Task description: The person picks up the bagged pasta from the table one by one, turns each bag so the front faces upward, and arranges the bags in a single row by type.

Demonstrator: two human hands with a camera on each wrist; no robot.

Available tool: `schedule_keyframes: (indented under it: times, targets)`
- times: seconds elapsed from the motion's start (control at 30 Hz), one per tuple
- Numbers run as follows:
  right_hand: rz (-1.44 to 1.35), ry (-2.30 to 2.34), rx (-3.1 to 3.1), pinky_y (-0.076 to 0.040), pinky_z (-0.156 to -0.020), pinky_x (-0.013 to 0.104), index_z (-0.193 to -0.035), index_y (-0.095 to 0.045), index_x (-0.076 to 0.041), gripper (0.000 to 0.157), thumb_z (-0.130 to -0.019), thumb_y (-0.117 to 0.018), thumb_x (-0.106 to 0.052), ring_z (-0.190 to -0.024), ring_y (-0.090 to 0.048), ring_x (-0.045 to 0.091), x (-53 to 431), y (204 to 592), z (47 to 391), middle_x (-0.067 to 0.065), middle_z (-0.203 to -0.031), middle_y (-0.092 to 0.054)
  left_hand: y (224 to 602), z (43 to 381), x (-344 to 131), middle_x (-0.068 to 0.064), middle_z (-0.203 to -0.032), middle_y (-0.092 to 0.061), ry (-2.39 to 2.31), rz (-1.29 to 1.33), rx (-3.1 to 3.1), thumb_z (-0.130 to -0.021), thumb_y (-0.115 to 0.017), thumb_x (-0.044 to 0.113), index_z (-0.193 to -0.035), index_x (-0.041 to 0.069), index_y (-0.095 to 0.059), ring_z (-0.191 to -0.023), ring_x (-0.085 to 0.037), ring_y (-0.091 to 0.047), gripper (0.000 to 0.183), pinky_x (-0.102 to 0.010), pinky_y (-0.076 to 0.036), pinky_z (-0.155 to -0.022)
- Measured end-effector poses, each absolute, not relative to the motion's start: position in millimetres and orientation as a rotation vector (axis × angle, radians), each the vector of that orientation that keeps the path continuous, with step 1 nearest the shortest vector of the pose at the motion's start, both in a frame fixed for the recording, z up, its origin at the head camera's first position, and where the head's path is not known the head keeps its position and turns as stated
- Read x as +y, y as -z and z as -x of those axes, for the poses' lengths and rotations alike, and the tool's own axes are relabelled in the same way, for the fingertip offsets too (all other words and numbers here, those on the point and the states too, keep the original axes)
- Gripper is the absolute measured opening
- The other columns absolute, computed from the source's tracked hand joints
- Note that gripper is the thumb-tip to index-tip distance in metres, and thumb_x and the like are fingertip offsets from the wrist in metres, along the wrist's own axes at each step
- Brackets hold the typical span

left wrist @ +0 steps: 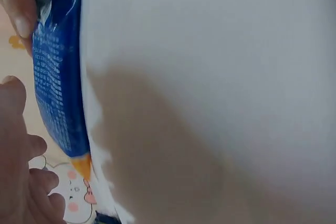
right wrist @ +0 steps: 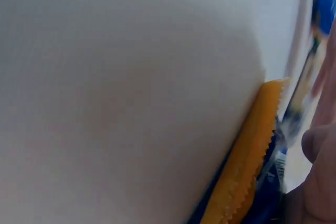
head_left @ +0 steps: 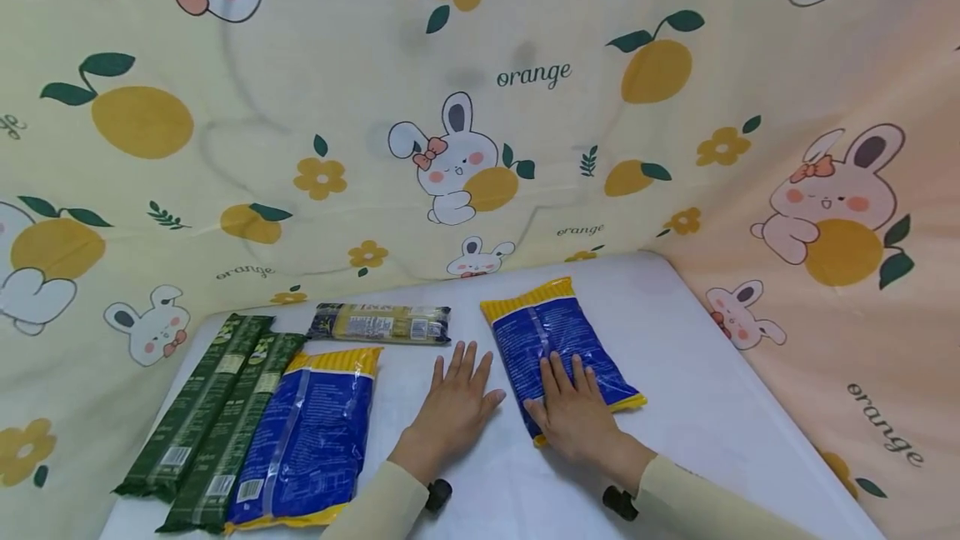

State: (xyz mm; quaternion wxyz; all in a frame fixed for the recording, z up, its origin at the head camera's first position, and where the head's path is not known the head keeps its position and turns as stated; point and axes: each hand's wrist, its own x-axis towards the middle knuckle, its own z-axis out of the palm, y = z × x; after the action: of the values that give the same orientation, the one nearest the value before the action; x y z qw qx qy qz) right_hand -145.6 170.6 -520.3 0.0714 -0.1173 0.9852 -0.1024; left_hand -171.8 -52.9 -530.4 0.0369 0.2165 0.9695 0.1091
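Note:
A blue plastic packet with yellow ends (head_left: pixel 536 327) lies tilted on the white table, printed side up. My right hand (head_left: pixel 577 411) rests on its near part with the fingers spread straight. To the left of that packet, my left hand (head_left: pixel 453 407) hovers over the table, palm down, fingers extended and holding nothing. In the left wrist view the packet's side (left wrist: pixel 58 87) stands beyond the left fingers, and the left hand's shadow falls on the table. The right wrist view shows the packet's yellow sealed end (right wrist: pixel 252 156) close by the right hand (right wrist: pixel 323 177).
Left of my hands lies a second blue packet (head_left: pixel 311 432). Two long dark green packets (head_left: pixel 198 407) lie side by side against it. Behind them is a clear-and-gold packet (head_left: pixel 382 325). Patterned cloth (head_left: pixel 360 107) hangs behind and beside the white table (head_left: pixel 697 373).

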Motion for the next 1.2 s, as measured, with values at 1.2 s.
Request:
schedule_keyframes:
  times: [1.2]
  targets:
    - [0.444, 0.492, 2.972, -0.021, -0.126, 0.066, -0.166, -0.027, -0.003, 0.082, -0.109, -0.046, -0.058, -0.163, -0.016, 0.040, 164, 531, 74, 0.019, -0.175, -0.021, 536, 137, -74, -0.007, -0.179, -0.005, -0.230, -0.716, 2.886, -0.109, -0.026, 0.067, -0.171, 0.014, -0.011, -0.165, -0.028, -0.003, 0.083, -0.055, -0.014, -0.132]
